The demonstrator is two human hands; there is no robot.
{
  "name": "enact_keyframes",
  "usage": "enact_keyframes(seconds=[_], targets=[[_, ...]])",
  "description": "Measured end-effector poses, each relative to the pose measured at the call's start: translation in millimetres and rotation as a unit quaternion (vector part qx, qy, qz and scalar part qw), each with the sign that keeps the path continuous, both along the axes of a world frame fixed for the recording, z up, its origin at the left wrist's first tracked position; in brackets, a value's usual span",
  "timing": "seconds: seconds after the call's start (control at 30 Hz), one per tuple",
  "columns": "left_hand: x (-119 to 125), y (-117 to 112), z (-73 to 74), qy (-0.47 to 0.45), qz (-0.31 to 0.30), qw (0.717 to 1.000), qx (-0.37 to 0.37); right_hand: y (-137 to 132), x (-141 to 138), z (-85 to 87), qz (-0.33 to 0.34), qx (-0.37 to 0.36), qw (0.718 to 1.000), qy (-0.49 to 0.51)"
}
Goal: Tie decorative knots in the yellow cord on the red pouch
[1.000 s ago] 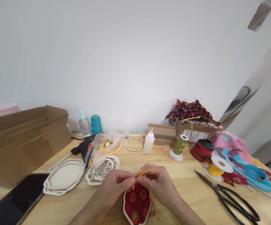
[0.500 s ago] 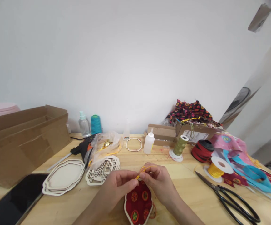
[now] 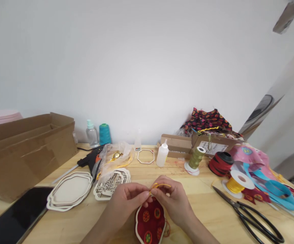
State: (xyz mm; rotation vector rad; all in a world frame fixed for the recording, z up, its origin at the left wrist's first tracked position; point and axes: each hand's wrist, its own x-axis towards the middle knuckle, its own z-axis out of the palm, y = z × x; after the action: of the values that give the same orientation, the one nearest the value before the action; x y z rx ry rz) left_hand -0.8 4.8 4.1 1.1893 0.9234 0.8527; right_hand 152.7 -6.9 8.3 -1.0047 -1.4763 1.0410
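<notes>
Both hands meet over the top end of a dark red patterned fabric panel (image 3: 152, 220) with a pale scalloped frame. My left hand (image 3: 130, 198) pinches a yellow cord (image 3: 159, 185) between thumb and fingers, close to the panel's top edge. On the other side, my right hand (image 3: 171, 198) grips the same cord, which curves in a small loop over its fingers. The fingertips hide the spot where cord and panel meet. A thin reddish thread (image 3: 167, 229) trails from the panel's right side.
Black-handled scissors (image 3: 248, 213) and a yellow cord spool (image 3: 238, 183) lie on the right. Lattice cutouts (image 3: 102, 192), blank scalloped plates (image 3: 70, 189), a phone (image 3: 15, 217) and a glue gun (image 3: 89, 159) are at left. A white squeeze bottle (image 3: 162, 155) stands ahead.
The fingers have drawn closer together around the cord, covering the yellow knot seen before. Left fingertips now reach lower over the panel's top. The whole view has shifted slightly.
</notes>
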Motion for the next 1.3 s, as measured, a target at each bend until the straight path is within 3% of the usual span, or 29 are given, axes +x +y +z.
enact_keyframes(seconds=[0.33, 0.63, 0.97, 1.3], targets=[[-1.0, -2.0, 0.1, 0.049, -0.013, 0.998, 0.023, 0.9, -1.7, -6.7, 0.011, -0.029, 0.999, 0.009], [0.7, -3.0, 1.4, 0.021, 0.035, 0.999, 0.009, 0.9, -2.6, -14.8, -0.002, -0.042, 0.998, 0.035], [-1.3, -3.1, -1.1, 0.001, 0.027, 1.0, 0.001, 2.3, -4.0, -15.4, 0.038, -0.049, 0.992, 0.108], [-2.8, -1.8, 3.1, -0.041, 0.0, 0.999, -0.014, -0.6, -4.8, -8.6, 0.028, -0.031, 0.992, 0.123]])
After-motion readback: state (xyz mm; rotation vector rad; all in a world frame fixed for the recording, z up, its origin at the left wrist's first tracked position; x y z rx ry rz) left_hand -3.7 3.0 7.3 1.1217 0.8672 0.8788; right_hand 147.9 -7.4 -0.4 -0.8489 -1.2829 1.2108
